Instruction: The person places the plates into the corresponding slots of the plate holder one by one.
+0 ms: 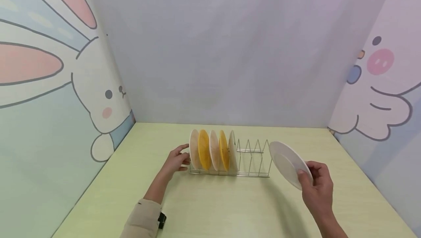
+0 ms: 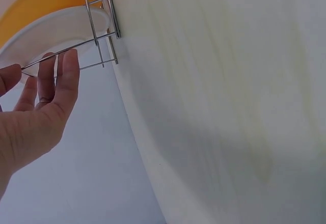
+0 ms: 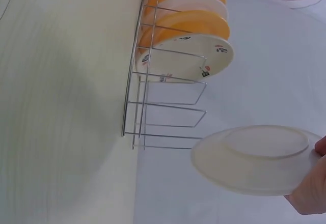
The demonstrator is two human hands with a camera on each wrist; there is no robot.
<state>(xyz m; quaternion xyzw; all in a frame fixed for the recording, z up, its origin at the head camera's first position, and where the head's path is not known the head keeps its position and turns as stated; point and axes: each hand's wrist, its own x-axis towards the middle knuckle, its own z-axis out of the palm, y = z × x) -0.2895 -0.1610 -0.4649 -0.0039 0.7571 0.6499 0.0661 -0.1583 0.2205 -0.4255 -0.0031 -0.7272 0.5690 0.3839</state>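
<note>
My right hand (image 1: pixel 317 185) grips a white plate (image 1: pixel 289 163) by its edge, thumb on one face, holding it tilted in the air beside the right end of a wire dish rack (image 1: pixel 253 175). At the rack's left end, my left hand (image 1: pixel 177 160) holds the end wire, its thumb and fingertips around it in the left wrist view. White and yellow plates stand upright in turn in the rack's left half. The rightmost of them, a white plate (image 3: pixel 191 56), has small dark and red pictures on its face. The rack's right-hand slots hold no plates.
The rack stands on a pale yellow-green table (image 1: pixel 217 205). Behind it hangs a plain grey backdrop (image 1: pixel 213 55). Side panels carry a rabbit drawing (image 1: pixel 98 95) on the left and a pink-nosed animal drawing (image 1: pixel 381 81) on the right.
</note>
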